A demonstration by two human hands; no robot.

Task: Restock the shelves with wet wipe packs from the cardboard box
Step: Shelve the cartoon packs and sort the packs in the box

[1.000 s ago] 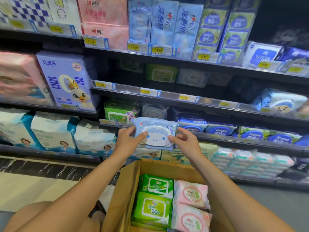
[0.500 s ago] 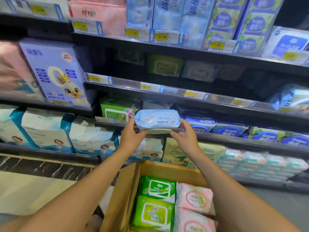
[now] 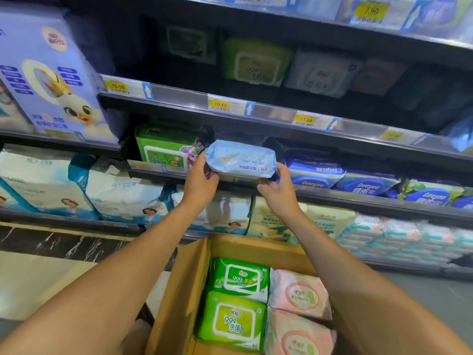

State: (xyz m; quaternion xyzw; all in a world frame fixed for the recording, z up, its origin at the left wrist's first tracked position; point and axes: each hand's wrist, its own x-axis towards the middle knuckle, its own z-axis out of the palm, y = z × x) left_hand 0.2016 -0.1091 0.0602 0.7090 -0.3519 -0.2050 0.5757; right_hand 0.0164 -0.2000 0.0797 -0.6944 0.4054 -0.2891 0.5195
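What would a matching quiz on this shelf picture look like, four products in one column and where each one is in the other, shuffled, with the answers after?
1 light blue pack
2 green 999 packs
3 pink packs
4 Deeyea packs

A left half of the cardboard box
B on the shelf, right of the light blue pack
C gripped by left hand and right hand
D right half of the cardboard box

Pairs: 1-C, 2-A, 3-D, 4-B
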